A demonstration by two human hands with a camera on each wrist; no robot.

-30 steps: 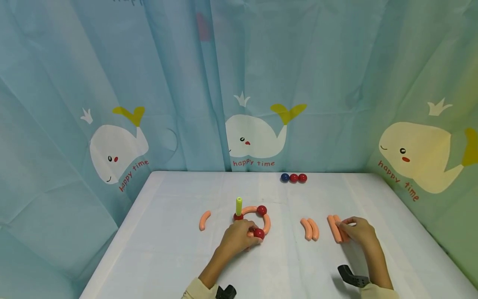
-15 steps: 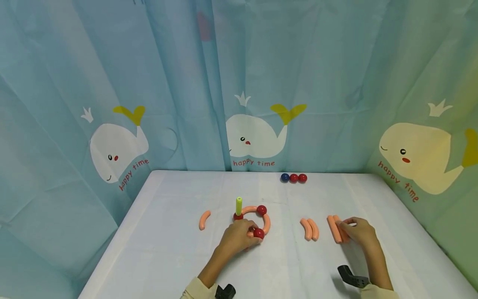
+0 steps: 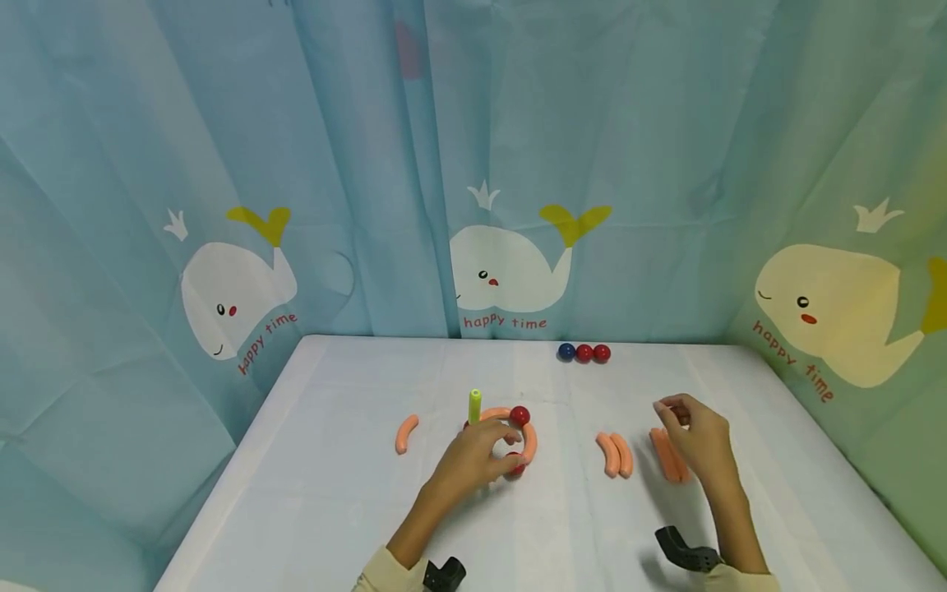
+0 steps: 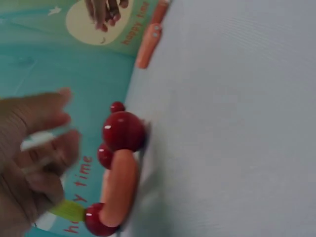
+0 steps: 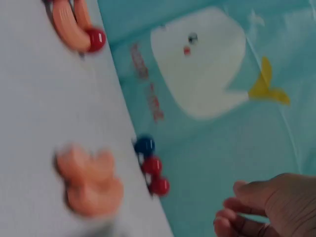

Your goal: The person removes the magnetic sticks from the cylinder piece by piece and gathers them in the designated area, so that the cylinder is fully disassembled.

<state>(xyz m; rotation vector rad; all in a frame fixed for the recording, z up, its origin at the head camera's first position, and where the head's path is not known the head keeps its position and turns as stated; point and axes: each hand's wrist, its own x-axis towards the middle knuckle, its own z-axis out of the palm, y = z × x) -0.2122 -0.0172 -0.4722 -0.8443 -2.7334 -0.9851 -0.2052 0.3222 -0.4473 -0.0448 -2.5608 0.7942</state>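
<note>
My left hand point(image 3: 473, 460) hovers over the near side of a ring built from red balls point(image 3: 520, 416) and curved orange rods point(image 3: 528, 444). Its fingers are loosely bent and parted from the near red ball point(image 4: 123, 131), with nothing between them in the left wrist view. A yellow-green rod point(image 3: 474, 407) stands up from a ball at the ring's left. Above two straight orange rods point(image 3: 663, 456), my right hand point(image 3: 699, 436) is raised, fingers loosely bent and holding nothing; it partly covers the rods.
Two curved orange rods point(image 3: 607, 455) lie side by side between the hands. Another curved rod point(image 3: 405, 434) lies left of the ring. At the table's back edge sit a blue ball point(image 3: 565, 352) and two red balls point(image 3: 584, 353), before a whale-print curtain point(image 3: 666, 164).
My right hand has let go of the right straight rod and risen up and away from it. My left hand has loosened from the near red ball and lifted slightly.
</note>
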